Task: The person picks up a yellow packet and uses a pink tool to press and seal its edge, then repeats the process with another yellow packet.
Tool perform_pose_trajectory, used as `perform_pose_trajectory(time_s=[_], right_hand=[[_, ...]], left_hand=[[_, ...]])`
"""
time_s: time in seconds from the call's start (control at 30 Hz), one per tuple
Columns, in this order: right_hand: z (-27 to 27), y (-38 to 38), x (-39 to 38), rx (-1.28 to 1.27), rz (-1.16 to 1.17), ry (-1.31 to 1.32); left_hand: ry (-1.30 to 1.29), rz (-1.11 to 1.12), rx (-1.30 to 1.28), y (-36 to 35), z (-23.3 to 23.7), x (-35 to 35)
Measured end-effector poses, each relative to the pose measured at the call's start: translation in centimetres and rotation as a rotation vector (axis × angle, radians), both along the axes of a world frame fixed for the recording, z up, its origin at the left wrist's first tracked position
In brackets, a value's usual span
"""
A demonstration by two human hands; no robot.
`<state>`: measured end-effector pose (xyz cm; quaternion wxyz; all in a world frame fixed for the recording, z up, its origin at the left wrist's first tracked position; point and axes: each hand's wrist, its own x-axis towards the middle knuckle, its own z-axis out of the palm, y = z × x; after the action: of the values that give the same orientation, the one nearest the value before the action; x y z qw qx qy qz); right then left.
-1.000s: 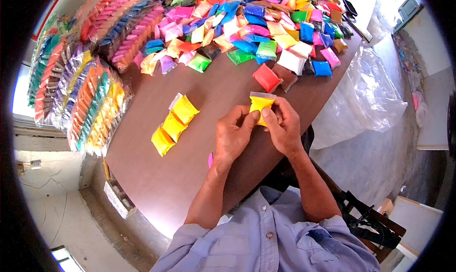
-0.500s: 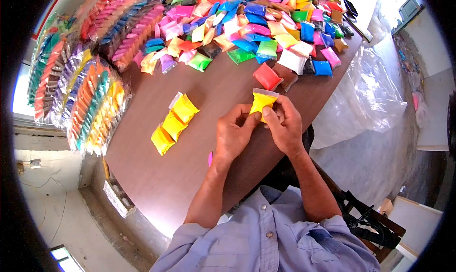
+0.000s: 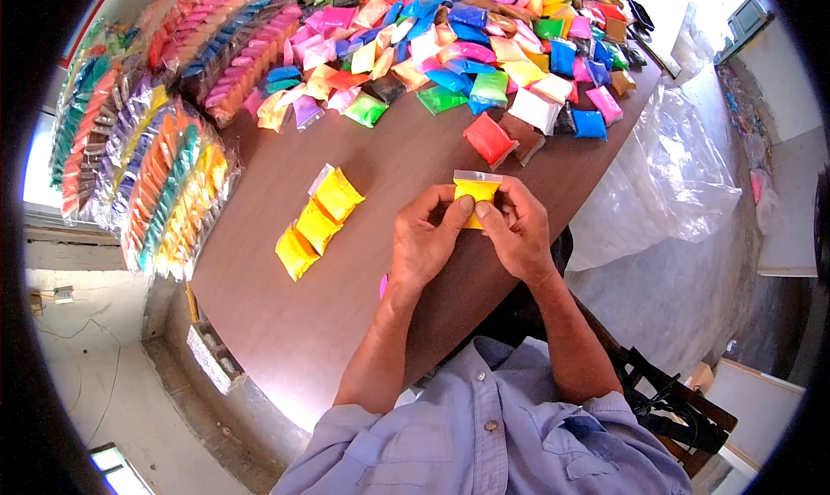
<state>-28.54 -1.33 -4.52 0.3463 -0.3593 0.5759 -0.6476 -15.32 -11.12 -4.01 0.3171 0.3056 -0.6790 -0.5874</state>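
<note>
Between both hands is a small yellow packet (image 3: 477,189) with a clear flat strip along its top edge. My left hand (image 3: 425,237) grips its left side, and my right hand (image 3: 520,232) grips the right side. Both thumbs press on the packet's front; the other fingers are partly hidden behind it. To the left, a short overlapping row of yellow packets (image 3: 318,225) lies on the brown table (image 3: 251,296). Just beyond my hands rests a red packet (image 3: 490,140), beside a brown one (image 3: 524,139).
A large heap of many-coloured packets (image 3: 450,54) covers the table's far side. Long clear bags of packets in rows (image 3: 177,192) are stacked at the left. A clear plastic sheet (image 3: 657,175) hangs by the right edge. A small pink piece (image 3: 384,286) lies near my left wrist.
The yellow packet has come down slightly and sits more level, with both thumbs now side by side on its front. The row of yellow packets has stayed put.
</note>
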Motion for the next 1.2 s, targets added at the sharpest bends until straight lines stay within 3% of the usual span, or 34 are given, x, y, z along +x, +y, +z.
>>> perform_pose_trajectory(time_s=[0.23, 0.43, 0.67, 0.87, 0.97, 1.2], right_hand=[[0.8, 0.1, -0.4, 0.074, -0.031, 0.169], [-0.5, 0.0, -0.2, -0.053, -0.042, 0.121], [0.7, 0.1, 0.1, 0.058, -0.041, 0.117], [-0.2, 0.0, 0.0, 0.004, -0.129, 0.26], [-1.2, 0.2, -0.2, -0.02, -0.106, 0.193], [-1.0, -0.2, 0.0, -0.028, -0.142, 0.158]], left_hand=[[0.03, 0.013, -0.008, 0.2, -0.1, 0.0], [0.02, 0.064, 0.035, 0.4, -0.3, -0.4], [0.039, 0.046, 0.04, 0.1, -0.7, 0.0], [0.044, 0.018, 0.046, 0.5, -0.2, -0.2], [0.116, 0.001, 0.162, 0.8, 0.6, -0.4], [0.115, -0.016, 0.094, 0.6, 0.3, -0.4]])
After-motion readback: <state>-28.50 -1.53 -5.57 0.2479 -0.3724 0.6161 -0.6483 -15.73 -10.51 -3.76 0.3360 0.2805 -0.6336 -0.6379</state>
